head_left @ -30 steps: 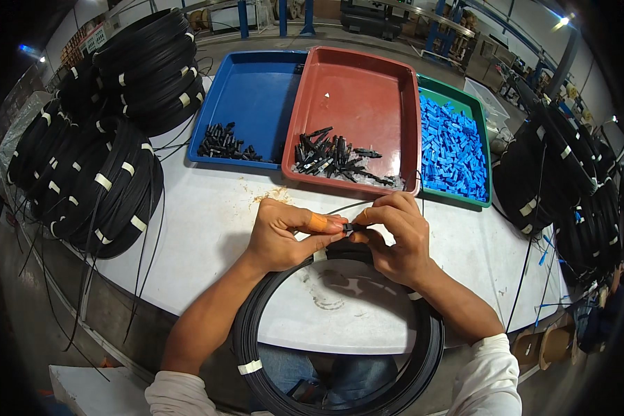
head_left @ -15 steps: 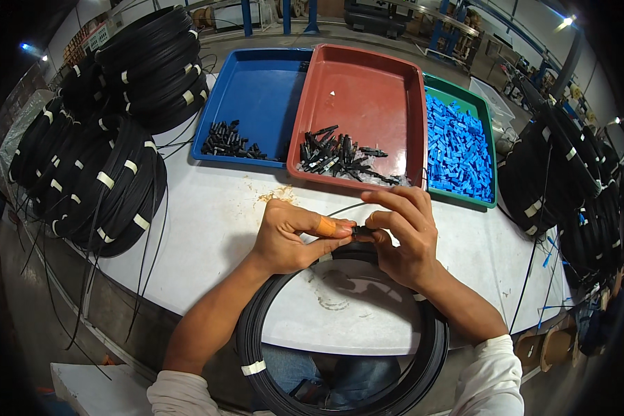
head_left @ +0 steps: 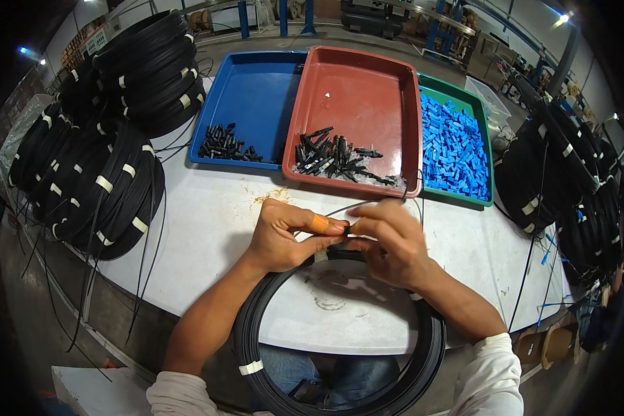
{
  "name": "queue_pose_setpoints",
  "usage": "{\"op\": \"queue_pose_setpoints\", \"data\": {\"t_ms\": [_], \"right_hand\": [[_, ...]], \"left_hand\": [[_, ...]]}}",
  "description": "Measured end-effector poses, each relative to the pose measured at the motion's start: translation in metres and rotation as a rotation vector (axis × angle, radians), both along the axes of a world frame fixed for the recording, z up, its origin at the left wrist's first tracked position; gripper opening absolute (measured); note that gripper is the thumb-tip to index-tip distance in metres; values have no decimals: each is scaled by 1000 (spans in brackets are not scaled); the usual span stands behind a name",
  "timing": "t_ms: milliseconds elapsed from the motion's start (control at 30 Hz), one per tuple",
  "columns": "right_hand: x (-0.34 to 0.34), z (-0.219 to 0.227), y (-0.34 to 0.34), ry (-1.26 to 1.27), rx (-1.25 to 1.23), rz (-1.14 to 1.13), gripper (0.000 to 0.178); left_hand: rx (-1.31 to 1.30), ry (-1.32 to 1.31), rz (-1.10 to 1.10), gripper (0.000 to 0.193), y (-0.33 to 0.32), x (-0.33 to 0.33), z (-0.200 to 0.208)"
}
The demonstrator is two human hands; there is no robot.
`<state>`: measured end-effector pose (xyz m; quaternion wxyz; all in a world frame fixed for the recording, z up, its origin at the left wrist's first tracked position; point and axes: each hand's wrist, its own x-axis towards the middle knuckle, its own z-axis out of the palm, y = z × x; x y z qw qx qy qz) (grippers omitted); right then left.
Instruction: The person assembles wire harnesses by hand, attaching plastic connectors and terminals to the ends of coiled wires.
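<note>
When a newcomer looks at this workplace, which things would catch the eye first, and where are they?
Probably the heap of small bright-blue plastic-looking pieces comes first, in the rightmost, green rectangular tray. Next is the large black cable coil with white tape bands, at the picture's lower centre. Near its far edge, the bare left hand pinches a small black part beside the blurred right hand.

At the white tabletop (head_left: 187,243)'s far edge I register a blue tray (head_left: 256,83), red tray (head_left: 357,90) and green tray (head_left: 440,88); across its near edge, a black coil (head_left: 247,326) banded white
</note>
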<state>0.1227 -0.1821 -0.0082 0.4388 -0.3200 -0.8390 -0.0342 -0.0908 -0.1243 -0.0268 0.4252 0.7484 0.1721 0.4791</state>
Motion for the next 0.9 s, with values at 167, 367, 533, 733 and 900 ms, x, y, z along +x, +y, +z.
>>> {"op": "queue_pose_setpoints", "data": {"t_ms": [167,367,533,733,900], "right_hand": [[4,-3,6,-52,-111,-51,42],[7,-8,6,-80,-261,75,30],[9,-7,6,-149,-284,62,29],[13,-9,10,-185,-235,111,28],[13,-12,12,-186,-231,109,28]], "left_hand": [[-56,19,-21,37,5,3,1],[-118,140,187,25,39,3,-9],[549,467,153,12,95,41,13],[858,645,16,16,156,108,13],[706,855,139,19,149,130,9]]}}
